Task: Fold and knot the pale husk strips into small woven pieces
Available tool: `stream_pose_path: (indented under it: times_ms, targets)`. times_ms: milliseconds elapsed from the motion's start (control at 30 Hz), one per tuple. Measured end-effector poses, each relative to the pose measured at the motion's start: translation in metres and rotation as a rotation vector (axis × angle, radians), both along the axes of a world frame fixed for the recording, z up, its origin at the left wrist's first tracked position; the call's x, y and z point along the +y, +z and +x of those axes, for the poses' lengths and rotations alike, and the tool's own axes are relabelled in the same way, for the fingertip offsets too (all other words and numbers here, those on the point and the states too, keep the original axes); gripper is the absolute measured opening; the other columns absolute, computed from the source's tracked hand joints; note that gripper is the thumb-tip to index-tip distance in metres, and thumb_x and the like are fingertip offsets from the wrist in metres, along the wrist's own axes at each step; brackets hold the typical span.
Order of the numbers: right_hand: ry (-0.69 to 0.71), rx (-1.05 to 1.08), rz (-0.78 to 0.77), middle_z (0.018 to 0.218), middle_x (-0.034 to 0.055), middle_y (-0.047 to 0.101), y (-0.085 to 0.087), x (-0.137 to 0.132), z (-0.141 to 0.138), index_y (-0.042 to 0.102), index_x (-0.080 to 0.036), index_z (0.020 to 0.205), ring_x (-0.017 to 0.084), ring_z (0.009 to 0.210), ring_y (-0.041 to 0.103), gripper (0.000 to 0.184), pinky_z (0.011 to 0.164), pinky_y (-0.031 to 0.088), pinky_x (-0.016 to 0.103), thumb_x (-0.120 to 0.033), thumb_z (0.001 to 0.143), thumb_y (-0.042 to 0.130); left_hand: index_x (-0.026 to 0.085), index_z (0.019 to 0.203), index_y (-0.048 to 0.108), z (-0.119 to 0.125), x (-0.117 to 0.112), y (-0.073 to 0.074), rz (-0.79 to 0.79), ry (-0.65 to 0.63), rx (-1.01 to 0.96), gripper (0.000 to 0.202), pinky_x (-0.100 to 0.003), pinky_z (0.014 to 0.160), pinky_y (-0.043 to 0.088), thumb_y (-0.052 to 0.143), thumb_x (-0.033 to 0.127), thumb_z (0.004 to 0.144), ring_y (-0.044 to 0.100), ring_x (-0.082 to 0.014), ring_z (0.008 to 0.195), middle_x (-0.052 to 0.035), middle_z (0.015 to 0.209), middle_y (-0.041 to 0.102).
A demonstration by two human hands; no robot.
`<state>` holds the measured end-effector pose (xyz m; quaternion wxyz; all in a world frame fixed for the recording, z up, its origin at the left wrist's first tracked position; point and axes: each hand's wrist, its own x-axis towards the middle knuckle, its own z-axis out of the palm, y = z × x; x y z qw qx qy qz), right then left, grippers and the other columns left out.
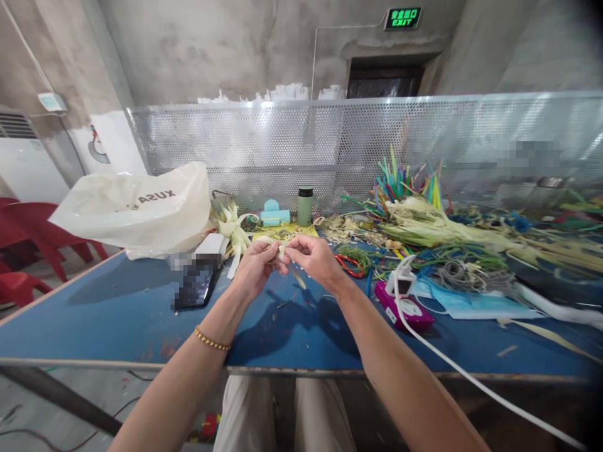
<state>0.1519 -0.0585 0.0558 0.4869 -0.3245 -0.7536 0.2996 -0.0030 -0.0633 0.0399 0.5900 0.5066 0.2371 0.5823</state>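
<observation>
Both hands meet above the middle of the blue table, fingertips pinched together on a pale corn husk strip (281,252). My left hand (257,267) grips it from the left, fingers curled round. From the right, my right hand (313,256) pinches the same strip between thumb and forefinger. A thin tail of the strip hangs below the fingers. How it is folded or tied is too small to make out. Behind my left hand lies a bundle of pale husks (232,227), close to a dark phone (198,281).
A white plastic bag (136,210) stands at the left. Behind the hands are a green tumbler (305,207) and a light blue case (276,218). To the right lie piled husks (424,223), grey cord (471,276) and a magenta box (405,311) with a white charger and cable.
</observation>
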Motion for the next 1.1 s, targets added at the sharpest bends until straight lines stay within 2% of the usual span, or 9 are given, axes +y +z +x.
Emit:
stream_pose_path:
  times_ms: [167,333,433,533,600,767,867,967,1100]
  targets:
    - [0.053,0.031,-0.026,0.069,0.0023,0.068,-0.0005,-0.0011,-0.0008,0.061,-0.015,0.075,0.012,0.058,0.062,0.016,0.062,0.049,0.024,-0.030,0.082,0.059,0.015,0.078,0.058,0.0006,-0.0022,0.0025,-0.036,0.004,-0.001,0.027,-0.025,0.049,0.046,0.076,0.034,0.072,0.059,-0.0132,0.045,-0.0017,0.059,0.065]
    - [-0.001,0.031,-0.013,0.066,0.0019,0.067,0.0004,-0.0007,-0.0003,0.063,-0.015,0.074,0.011,0.057,0.059,0.018,0.057,0.046,0.022,-0.031,0.080,0.062,0.012,0.075,0.062,-0.0014,-0.0030,0.0035,-0.013,-0.004,0.022,0.027,-0.026,0.052,0.048,0.076,0.035,0.071,0.060,-0.0134,0.048,-0.0036,0.062,0.066]
    - [-0.033,0.034,-0.063,0.061,0.0009,0.063,0.0014,-0.0001,0.0011,0.063,-0.015,0.069,0.009,0.052,0.052,0.024,0.051,0.042,0.021,-0.036,0.080,0.062,0.011,0.071,0.064,-0.0014,-0.0024,0.0027,0.025,0.000,0.041,0.028,-0.026,0.052,0.047,0.078,0.035,0.070,0.059,-0.0124,0.048,-0.0042,0.062,0.066]
    - [-0.055,0.049,-0.164,0.049,-0.0021,0.051,0.0011,0.0007,0.0020,0.060,-0.015,0.064,0.008,0.044,0.042,0.038,0.042,0.034,0.021,-0.048,0.083,0.059,0.010,0.073,0.067,0.0003,-0.0024,0.0021,0.044,0.005,0.054,0.029,-0.025,0.052,0.046,0.080,0.036,0.067,0.059,-0.0125,0.048,-0.0044,0.062,0.066]
    - [-0.030,0.109,-0.235,0.047,-0.0038,0.048,0.0002,0.0017,0.0017,0.060,-0.016,0.067,0.007,0.041,0.037,0.039,0.039,0.029,0.021,-0.053,0.080,0.061,0.010,0.074,0.068,0.0016,-0.0028,0.0020,0.062,0.006,0.070,0.030,-0.026,0.053,0.046,0.080,0.037,0.067,0.059,-0.0131,0.048,-0.0047,0.062,0.067]
    - [-0.021,0.309,-0.277,0.044,-0.0076,0.042,-0.0007,0.0047,0.0001,0.057,-0.018,0.067,0.006,0.037,0.031,0.032,0.036,0.024,0.022,-0.045,0.068,0.074,0.011,0.070,0.067,0.0022,-0.0019,-0.0001,0.059,0.017,0.138,0.033,-0.026,0.051,0.042,0.078,0.042,0.069,0.057,-0.0124,0.048,-0.0072,0.063,0.068]
    - [-0.049,0.327,-0.269,0.043,-0.0074,0.040,-0.0002,0.0055,0.0001,0.055,-0.018,0.062,0.006,0.038,0.031,0.031,0.037,0.023,0.023,-0.042,0.067,0.074,0.012,0.066,0.067,0.0004,-0.0005,-0.0029,0.082,0.022,0.196,0.032,-0.024,0.047,0.034,0.076,0.043,0.072,0.050,-0.0088,0.046,-0.0063,0.063,0.066]
    - [-0.055,0.335,-0.274,0.044,-0.0069,0.042,-0.0004,0.0061,0.0007,0.055,-0.018,0.062,0.006,0.039,0.031,0.030,0.038,0.023,0.022,-0.040,0.067,0.074,0.012,0.065,0.068,-0.0012,0.0000,-0.0049,0.106,0.026,0.264,0.033,-0.023,0.046,0.028,0.071,0.043,0.077,0.043,-0.0074,0.045,-0.0033,0.054,0.059]
    - [-0.052,0.327,-0.278,0.044,-0.0069,0.041,-0.0027,0.0075,0.0015,0.055,-0.018,0.064,0.006,0.039,0.031,0.028,0.038,0.021,0.022,-0.039,0.067,0.073,0.012,0.064,0.069,-0.0016,-0.0002,-0.0050,0.124,0.025,0.276,0.034,-0.023,0.048,0.026,0.069,0.043,0.079,0.041,-0.0078,0.046,-0.0023,0.051,0.055]
